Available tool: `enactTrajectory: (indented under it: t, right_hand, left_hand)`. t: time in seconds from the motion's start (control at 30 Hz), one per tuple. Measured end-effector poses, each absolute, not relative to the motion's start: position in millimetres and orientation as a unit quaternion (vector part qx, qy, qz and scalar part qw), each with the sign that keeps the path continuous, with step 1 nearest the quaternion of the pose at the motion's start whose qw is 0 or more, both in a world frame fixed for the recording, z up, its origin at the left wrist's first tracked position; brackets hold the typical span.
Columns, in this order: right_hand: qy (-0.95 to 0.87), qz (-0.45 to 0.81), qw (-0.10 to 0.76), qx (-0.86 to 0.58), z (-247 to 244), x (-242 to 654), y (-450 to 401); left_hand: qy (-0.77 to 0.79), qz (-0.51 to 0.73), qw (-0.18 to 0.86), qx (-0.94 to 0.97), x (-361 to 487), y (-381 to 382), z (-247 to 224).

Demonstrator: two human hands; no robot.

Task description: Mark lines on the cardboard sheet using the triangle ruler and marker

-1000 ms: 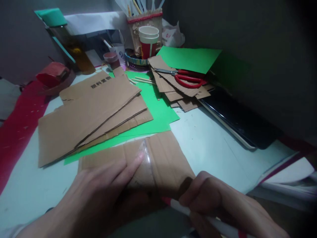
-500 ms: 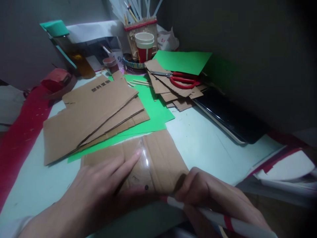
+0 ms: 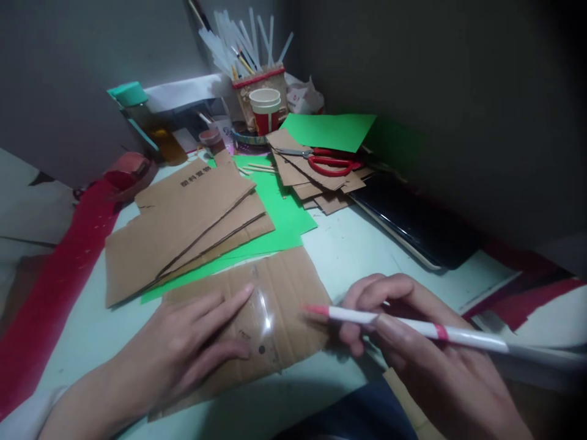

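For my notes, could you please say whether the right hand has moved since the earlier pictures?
Yes: judged against the red-handled scissors, the right hand has moved up and rightward in view, nearer them.

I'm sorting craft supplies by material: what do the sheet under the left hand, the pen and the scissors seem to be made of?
Sheet: matte brown, probably corrugated cardboard, judging by its parallel ridges. Pen: probably plastic, with a smooth, glossy white barrel. Scissors: blades likely metal, from their grey sheen; handles look like smooth red plastic, though coated metal is possible.
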State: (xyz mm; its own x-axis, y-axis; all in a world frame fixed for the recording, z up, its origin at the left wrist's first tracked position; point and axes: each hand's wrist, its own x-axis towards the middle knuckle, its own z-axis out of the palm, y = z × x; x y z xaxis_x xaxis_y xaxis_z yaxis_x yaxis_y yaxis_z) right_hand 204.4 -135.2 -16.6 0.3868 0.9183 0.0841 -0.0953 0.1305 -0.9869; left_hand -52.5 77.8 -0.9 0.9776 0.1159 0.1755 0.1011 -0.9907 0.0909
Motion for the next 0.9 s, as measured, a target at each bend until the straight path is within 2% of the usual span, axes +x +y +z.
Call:
enactTrajectory:
  t: [0.1,0.27,0.43,0.67,0.9]
  right_hand:
    - [-0.537,0.23,0.553,-0.594,-22,206,-139]
    - [-0.72,-0.014,0.386,-0.576,-32,203,-129]
    - [-0.766,-0.049,0.287,-0.573,-32,203,-124]
    - [-0.78,-0.044,0.294,-0.551,-27,209,-126]
    - [-0.799,-0.078,0.301,-0.514,-24,209,-118]
  left_hand:
    - [0.055,0.103,0.027,0.993,-59,79,-7]
    - [0.056,0.088,0.013,0.995,-72,78,-7]
    - [0.07,0.059,-0.011,0.996,-82,76,6]
    - [0.061,0.105,-0.046,0.992,-87,70,7]
    - [0.093,0.095,0.001,0.991,-82,75,13]
